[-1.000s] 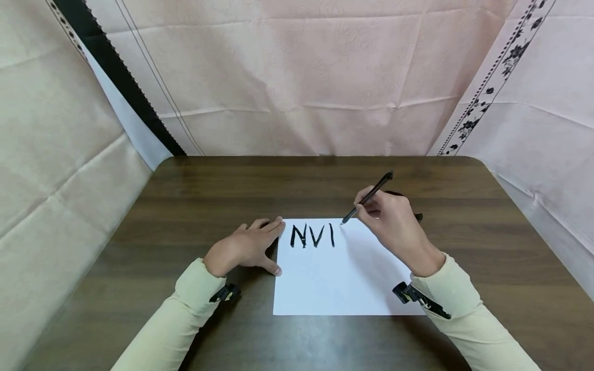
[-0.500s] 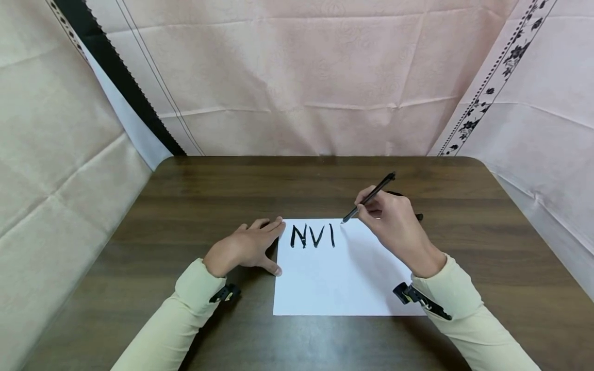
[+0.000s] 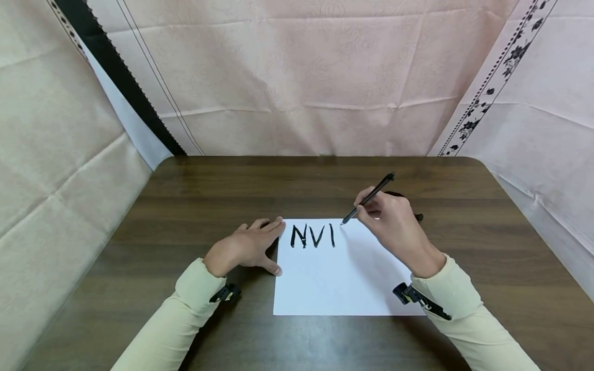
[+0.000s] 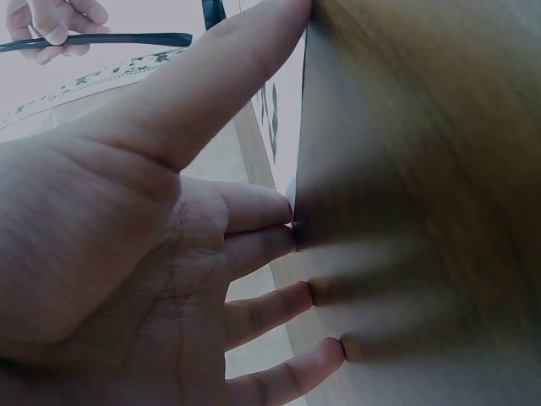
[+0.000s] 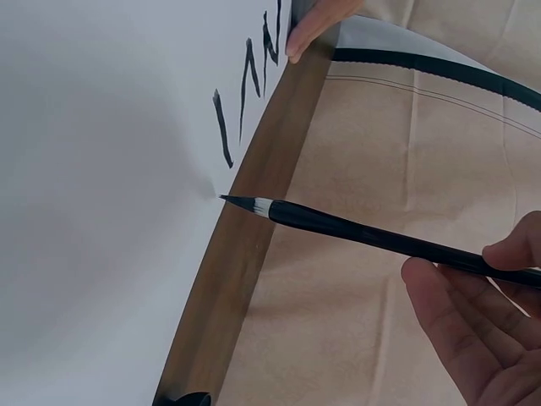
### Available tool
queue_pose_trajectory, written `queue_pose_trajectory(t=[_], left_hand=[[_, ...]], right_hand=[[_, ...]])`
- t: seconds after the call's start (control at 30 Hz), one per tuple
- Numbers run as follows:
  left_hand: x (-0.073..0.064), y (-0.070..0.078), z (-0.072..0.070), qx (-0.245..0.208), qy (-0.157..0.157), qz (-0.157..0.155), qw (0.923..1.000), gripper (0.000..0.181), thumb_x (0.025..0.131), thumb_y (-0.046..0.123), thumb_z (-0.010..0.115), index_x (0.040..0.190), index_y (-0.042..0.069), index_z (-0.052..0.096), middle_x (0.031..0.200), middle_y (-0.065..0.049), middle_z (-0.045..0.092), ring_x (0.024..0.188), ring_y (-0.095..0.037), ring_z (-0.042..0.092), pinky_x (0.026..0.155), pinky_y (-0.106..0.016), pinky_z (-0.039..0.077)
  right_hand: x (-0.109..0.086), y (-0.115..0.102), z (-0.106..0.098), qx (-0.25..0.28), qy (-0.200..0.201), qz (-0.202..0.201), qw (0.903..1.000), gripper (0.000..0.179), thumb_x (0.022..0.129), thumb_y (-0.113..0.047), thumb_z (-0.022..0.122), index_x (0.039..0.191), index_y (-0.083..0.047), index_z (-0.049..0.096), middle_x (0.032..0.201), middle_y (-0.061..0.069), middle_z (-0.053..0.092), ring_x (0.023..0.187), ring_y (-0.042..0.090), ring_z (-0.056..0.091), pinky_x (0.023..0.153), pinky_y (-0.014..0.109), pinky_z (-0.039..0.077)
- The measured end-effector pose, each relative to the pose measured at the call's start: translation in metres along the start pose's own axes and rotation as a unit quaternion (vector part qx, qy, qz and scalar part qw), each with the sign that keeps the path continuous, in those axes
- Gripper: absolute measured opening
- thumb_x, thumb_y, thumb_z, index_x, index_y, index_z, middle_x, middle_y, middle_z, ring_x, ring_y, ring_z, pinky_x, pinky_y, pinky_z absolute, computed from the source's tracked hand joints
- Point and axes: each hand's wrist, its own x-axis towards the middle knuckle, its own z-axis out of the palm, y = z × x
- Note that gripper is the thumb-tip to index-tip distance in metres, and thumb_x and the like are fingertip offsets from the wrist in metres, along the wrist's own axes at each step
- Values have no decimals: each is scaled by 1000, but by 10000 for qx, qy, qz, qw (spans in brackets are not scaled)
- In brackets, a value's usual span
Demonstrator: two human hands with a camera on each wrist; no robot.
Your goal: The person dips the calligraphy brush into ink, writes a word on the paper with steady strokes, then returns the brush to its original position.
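A white sheet of paper (image 3: 334, 288) lies on the wooden table, with the black brushed strokes "NVI" (image 3: 313, 236) along its top left. My right hand (image 3: 396, 224) pinches a black calligraphy brush (image 3: 371, 195) between thumb and fingers. In the right wrist view the dark tip of the brush (image 5: 363, 233) points at the sheet near its top edge, just right of the last stroke; whether it touches the paper I cannot tell. My left hand (image 3: 248, 249) rests at the sheet's left edge, fingers spread and fairly straight, thumb and fingertips at the paper's border.
Behind my right hand lies a dark object (image 3: 419, 217), mostly hidden. The brown table (image 3: 223, 185) extends around the sheet on all sides. Pale cloth (image 3: 297, 77) hangs behind and beside the table. A small black device (image 3: 419, 300) is strapped to each wrist.
The brush and my right hand shift only very slightly, a little up and back down. The strokes, the paper and my left hand look the same.
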Motion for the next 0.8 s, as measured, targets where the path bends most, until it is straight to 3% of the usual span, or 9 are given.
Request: queue_pose_trajectory(t=[0.53, 0.8], left_hand=[[0, 1, -1, -14, -51, -49, 10000, 116, 87, 52, 85, 171, 15, 14, 179, -2, 7, 163, -33, 9, 125, -68, 12], [0, 2, -1, -18, -59, -47, 10000, 115, 87, 51, 85, 171, 15, 15, 179, -2, 7, 163, -33, 9, 126, -66, 13]], right_hand=[[0, 3, 4, -29, 4, -92, 10000, 10, 99, 5, 65, 106, -1, 70, 101, 14, 78, 91, 26, 78, 82, 46, 63], [-3, -7, 0, -217, -508, 131, 9984, 8, 96, 1, 67, 101, -4, 70, 90, 8, 79, 83, 20, 77, 76, 43, 64]])
